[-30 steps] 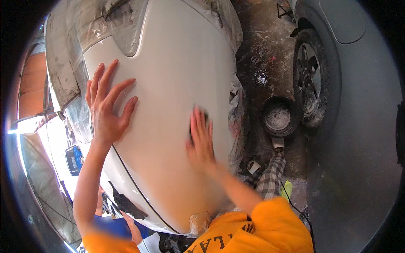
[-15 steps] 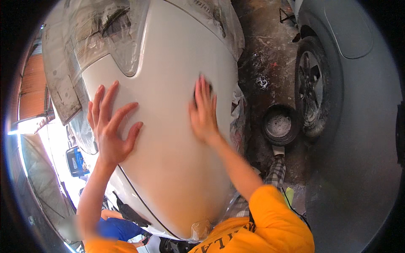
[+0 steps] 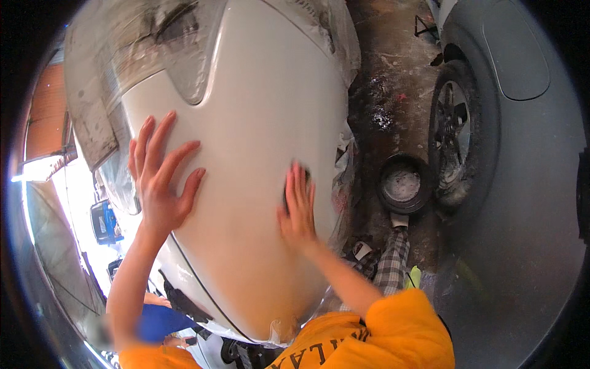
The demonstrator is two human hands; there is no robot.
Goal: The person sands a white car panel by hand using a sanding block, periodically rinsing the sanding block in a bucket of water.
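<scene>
A smooth white car body panel [image 3: 246,132] fills the middle of the view and mirrors the orange of my shirt near me. On its left part my left hand [image 3: 160,187] lies open, fingers spread, holding nothing. My right hand [image 3: 300,218] presses a small dark pad [image 3: 308,176] against the panel's right side, its fingers stretched along the pad. Most of the pad is hidden under the fingers, so its exact kind does not show. Clear masking film [image 3: 184,58] with paper beneath covers the window area at the upper left.
Right of the panel, a black bucket [image 3: 402,184] with foamy liquid stands on the wet, stained floor [image 3: 384,80]. Beyond it is a dark grey car [image 3: 522,203] with its wheel [image 3: 453,123]. At the lower left, a person in blue [image 3: 163,323] is close to the panel.
My right hand has slid toward me along the panel with the dark pad. The left hand stays spread on about the same spot. The view has shifted slightly.
</scene>
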